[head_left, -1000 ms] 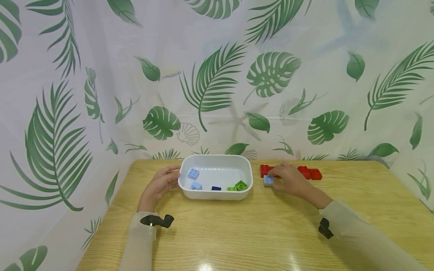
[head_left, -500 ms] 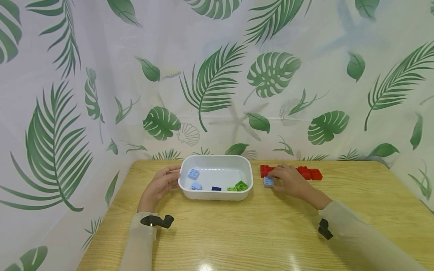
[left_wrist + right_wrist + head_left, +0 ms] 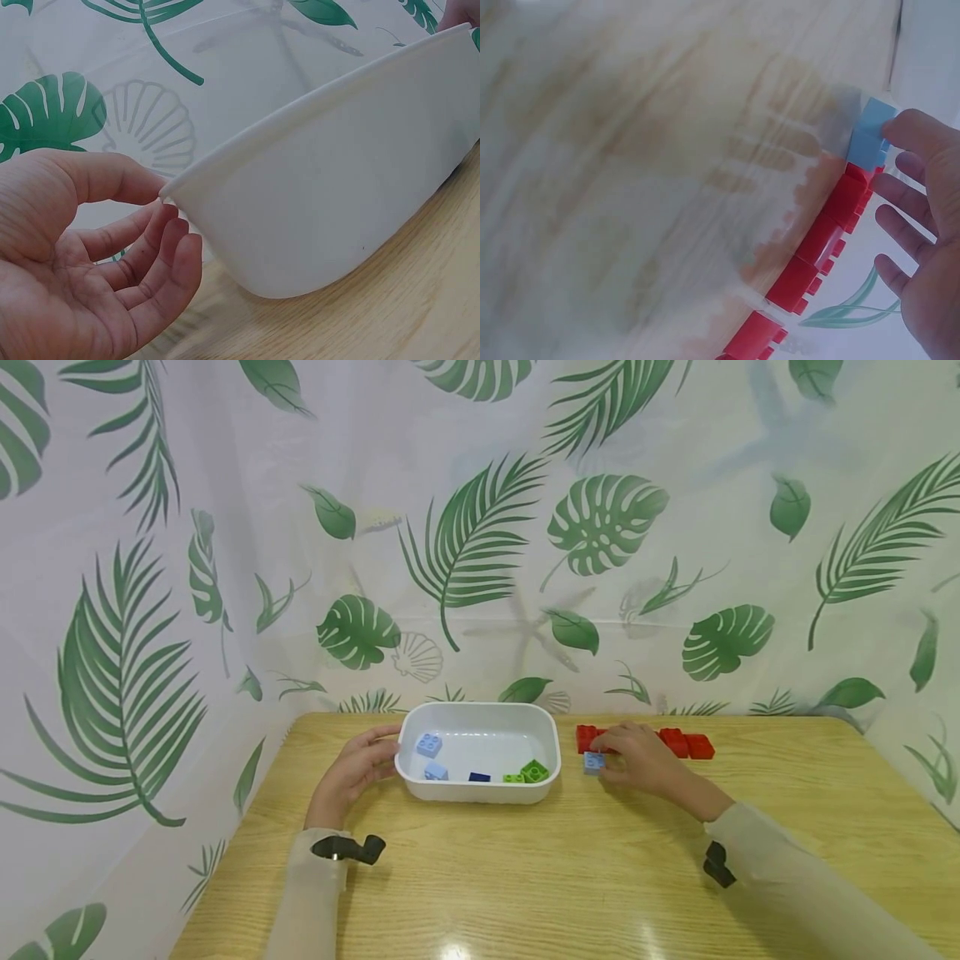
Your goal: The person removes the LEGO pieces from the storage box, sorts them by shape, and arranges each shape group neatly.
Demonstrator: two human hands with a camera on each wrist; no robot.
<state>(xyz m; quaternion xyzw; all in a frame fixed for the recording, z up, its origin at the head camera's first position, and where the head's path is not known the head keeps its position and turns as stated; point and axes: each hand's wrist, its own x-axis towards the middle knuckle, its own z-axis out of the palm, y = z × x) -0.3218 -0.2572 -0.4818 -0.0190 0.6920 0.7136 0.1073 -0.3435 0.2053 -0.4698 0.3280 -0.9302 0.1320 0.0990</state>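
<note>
The left hand (image 3: 356,770) is pinching the rim at the tub's (image 3: 480,792) left end, its thumb and fingertips nearly meeting there; it seems to be steadying the tub, which is sitting near the back edge of the table (image 3: 487,877). The right hand (image 3: 636,757) is holding a blue brick (image 3: 592,763), apparently between thumb and forefinger, while its other fingers are bending loosely. It is reaching in from the right, which is leaving the brick's left and front faces uncovered.

The brick is resting just in front of the left end of a row of red bricks (image 3: 673,742); whether they are touching, I can't tell. That row, partly hidden by the hand, is running along the table's back edge.

Inside the tub, two more blue bricks (image 3: 429,744) are lying toward the left end, a navy brick (image 3: 479,777) is showing by the front wall, and green bricks (image 3: 535,771) are crowding the front right corner.

A strip of table is separating the tub's right wall from the held brick, the cloth (image 3: 480,668) is rising close behind the back edge, and the widest stretch is spreading toward the near side.
</note>
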